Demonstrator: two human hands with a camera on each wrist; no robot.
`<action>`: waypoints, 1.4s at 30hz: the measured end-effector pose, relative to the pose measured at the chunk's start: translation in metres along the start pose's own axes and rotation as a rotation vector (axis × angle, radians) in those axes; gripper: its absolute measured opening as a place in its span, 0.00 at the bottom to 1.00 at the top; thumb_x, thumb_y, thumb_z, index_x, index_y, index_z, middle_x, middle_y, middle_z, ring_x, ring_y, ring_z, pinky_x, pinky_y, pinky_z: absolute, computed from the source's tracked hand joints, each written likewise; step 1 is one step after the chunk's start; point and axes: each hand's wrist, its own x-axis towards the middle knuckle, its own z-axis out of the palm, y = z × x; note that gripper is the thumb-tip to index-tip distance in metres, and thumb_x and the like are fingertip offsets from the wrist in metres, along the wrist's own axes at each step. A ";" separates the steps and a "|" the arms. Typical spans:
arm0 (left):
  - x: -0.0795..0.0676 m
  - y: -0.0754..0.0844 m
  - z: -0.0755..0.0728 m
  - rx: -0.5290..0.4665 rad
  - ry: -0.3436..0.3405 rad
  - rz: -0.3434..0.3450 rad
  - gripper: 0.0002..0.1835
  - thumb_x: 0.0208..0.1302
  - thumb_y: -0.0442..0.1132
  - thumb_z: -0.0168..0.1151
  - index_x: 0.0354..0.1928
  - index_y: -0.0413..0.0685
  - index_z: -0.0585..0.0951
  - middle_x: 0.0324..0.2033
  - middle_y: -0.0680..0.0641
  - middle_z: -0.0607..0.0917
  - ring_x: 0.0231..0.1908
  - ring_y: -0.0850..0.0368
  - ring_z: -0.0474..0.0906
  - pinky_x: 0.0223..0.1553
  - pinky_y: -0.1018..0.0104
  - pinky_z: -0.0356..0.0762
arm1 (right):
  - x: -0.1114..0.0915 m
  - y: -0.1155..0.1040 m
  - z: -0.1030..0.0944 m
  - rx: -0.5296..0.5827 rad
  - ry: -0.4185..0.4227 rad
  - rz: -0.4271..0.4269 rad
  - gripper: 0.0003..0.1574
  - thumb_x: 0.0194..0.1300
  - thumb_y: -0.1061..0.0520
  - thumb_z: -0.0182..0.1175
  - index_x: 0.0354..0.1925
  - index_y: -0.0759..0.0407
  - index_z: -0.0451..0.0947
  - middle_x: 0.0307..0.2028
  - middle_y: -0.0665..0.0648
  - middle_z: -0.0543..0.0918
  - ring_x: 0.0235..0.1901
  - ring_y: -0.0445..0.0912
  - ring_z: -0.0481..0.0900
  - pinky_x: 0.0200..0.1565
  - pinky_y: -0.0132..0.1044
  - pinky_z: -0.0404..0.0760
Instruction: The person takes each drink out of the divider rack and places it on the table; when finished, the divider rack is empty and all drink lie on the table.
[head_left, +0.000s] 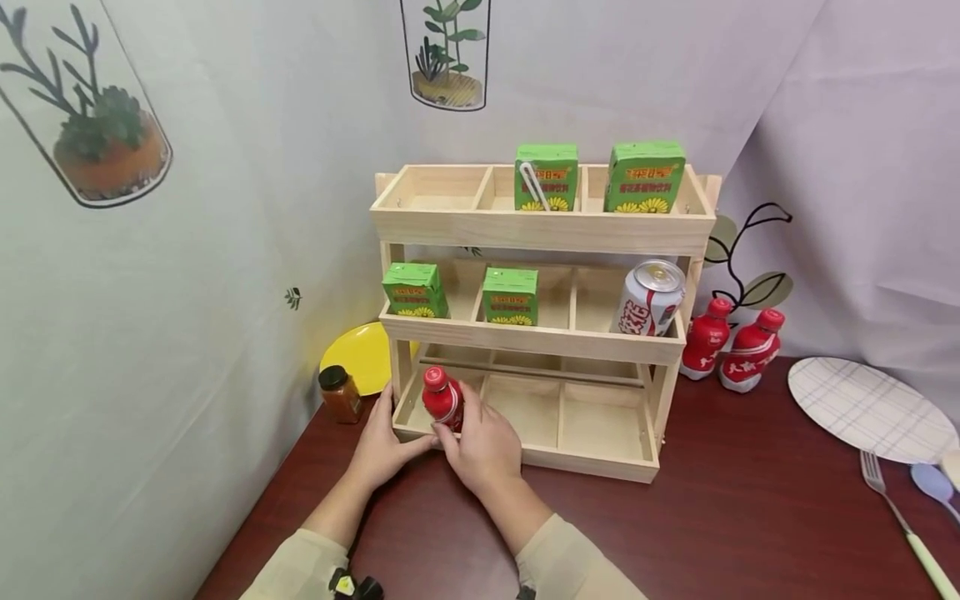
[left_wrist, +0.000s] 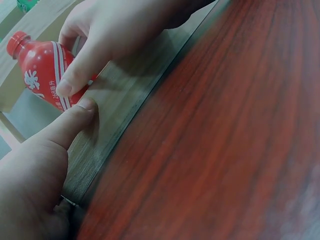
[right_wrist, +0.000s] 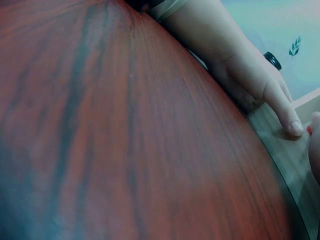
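A three-tier wooden shelf [head_left: 585,463] stands on the table, its tiers split into compartments. My right hand [head_left: 486,443] grips a small red bottle [head_left: 442,402] with a red cap, thumb on one side and fingers on the other. The bottle is upright with a slight tilt, at the left compartment of the bottom tier; the front board hides its base. My left hand [head_left: 380,443] holds the shelf's lower left corner. Its thumb lies on the front board [left_wrist: 112,107], close below the bottle in the left wrist view, and its fingers reach along the side.
Green drink boxes [head_left: 546,179] sit on the upper two tiers, with a silver can [head_left: 651,298] at the middle tier's right. Left stand a brown jar [head_left: 341,396] and yellow plate [head_left: 360,354]. Right are red bottles [head_left: 705,340], a checked plate [head_left: 862,404] and a fork [head_left: 892,500].
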 end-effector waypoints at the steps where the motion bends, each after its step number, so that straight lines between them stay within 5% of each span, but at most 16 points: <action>1: 0.001 0.000 0.000 0.002 -0.003 -0.005 0.66 0.36 0.62 0.79 0.76 0.55 0.50 0.62 0.42 0.68 0.58 0.48 0.67 0.57 0.46 0.66 | 0.000 0.001 0.000 0.011 0.019 -0.012 0.46 0.58 0.36 0.65 0.66 0.57 0.65 0.43 0.54 0.85 0.37 0.47 0.83 0.36 0.43 0.80; 5: 0.003 0.002 0.002 0.007 -0.011 -0.012 0.68 0.36 0.64 0.78 0.76 0.58 0.48 0.63 0.42 0.66 0.59 0.48 0.66 0.58 0.45 0.66 | 0.000 0.005 -0.004 0.080 0.144 -0.069 0.49 0.56 0.41 0.68 0.68 0.59 0.64 0.42 0.57 0.85 0.36 0.48 0.84 0.34 0.43 0.80; 9: 0.001 0.002 0.003 0.002 -0.016 -0.030 0.68 0.36 0.65 0.78 0.76 0.59 0.48 0.64 0.43 0.66 0.59 0.47 0.67 0.58 0.45 0.66 | -0.004 0.008 -0.005 0.199 0.245 -0.132 0.51 0.58 0.45 0.68 0.70 0.66 0.59 0.50 0.62 0.82 0.45 0.50 0.81 0.45 0.44 0.79; 17: -0.001 0.003 0.007 -0.008 -0.021 -0.029 0.68 0.36 0.65 0.78 0.76 0.57 0.48 0.65 0.43 0.65 0.60 0.48 0.66 0.59 0.45 0.65 | -0.011 0.008 -0.004 0.367 0.299 -0.228 0.45 0.70 0.48 0.55 0.69 0.75 0.51 0.59 0.70 0.69 0.56 0.57 0.73 0.56 0.48 0.73; 24: 0.000 0.004 0.007 0.000 -0.020 -0.029 0.68 0.35 0.66 0.78 0.76 0.55 0.49 0.64 0.43 0.66 0.59 0.48 0.67 0.59 0.45 0.65 | -0.017 0.011 -0.011 0.546 0.244 -0.217 0.46 0.68 0.54 0.59 0.70 0.75 0.48 0.61 0.68 0.65 0.58 0.56 0.70 0.61 0.38 0.68; 29: -0.001 0.002 0.005 0.015 -0.016 -0.041 0.68 0.34 0.66 0.78 0.76 0.57 0.49 0.63 0.44 0.67 0.59 0.49 0.67 0.59 0.46 0.65 | -0.019 0.016 -0.018 0.707 0.244 -0.221 0.50 0.55 0.69 0.66 0.68 0.77 0.49 0.60 0.69 0.64 0.53 0.56 0.75 0.55 0.32 0.73; 37: 0.001 0.001 0.000 0.022 -0.012 -0.033 0.68 0.34 0.66 0.78 0.76 0.61 0.48 0.62 0.44 0.67 0.59 0.49 0.68 0.59 0.45 0.65 | -0.018 0.019 -0.066 0.715 0.206 -0.313 0.49 0.45 0.80 0.64 0.61 0.87 0.49 0.50 0.72 0.73 0.46 0.54 0.78 0.44 0.33 0.79; 42: -0.001 -0.002 0.000 0.015 -0.020 -0.058 0.68 0.34 0.67 0.77 0.76 0.65 0.47 0.63 0.45 0.66 0.60 0.49 0.66 0.60 0.45 0.64 | -0.026 0.030 -0.081 0.718 0.179 -0.393 0.43 0.57 0.72 0.62 0.60 0.88 0.48 0.50 0.72 0.73 0.44 0.54 0.80 0.44 0.31 0.79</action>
